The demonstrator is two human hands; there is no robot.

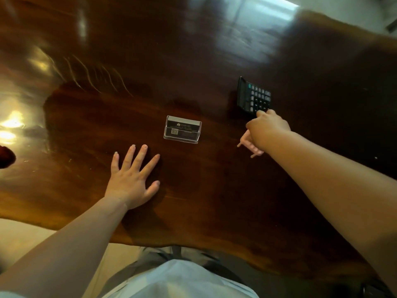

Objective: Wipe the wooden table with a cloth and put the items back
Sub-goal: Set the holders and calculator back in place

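Observation:
A dark wooden table (193,61) fills the head view. Near its middle stands a clear plastic card holder (182,129) with dark cards in it. To the right lies a black calculator (253,96), its far end raised. My right hand (265,130) reaches to the calculator's near edge, with thumb and forefinger tips on it and the other fingers hanging loose toward me. My left hand (133,179) lies flat on the wood, fingers spread, a little to the near left of the card holder and apart from it. No cloth is in view.
A dark red object (5,155) shows at the far left edge, partly cut off. The table's wavy near edge (193,247) runs just in front of my body. Bright light reflects off the glossy wood at the left and at the far right.

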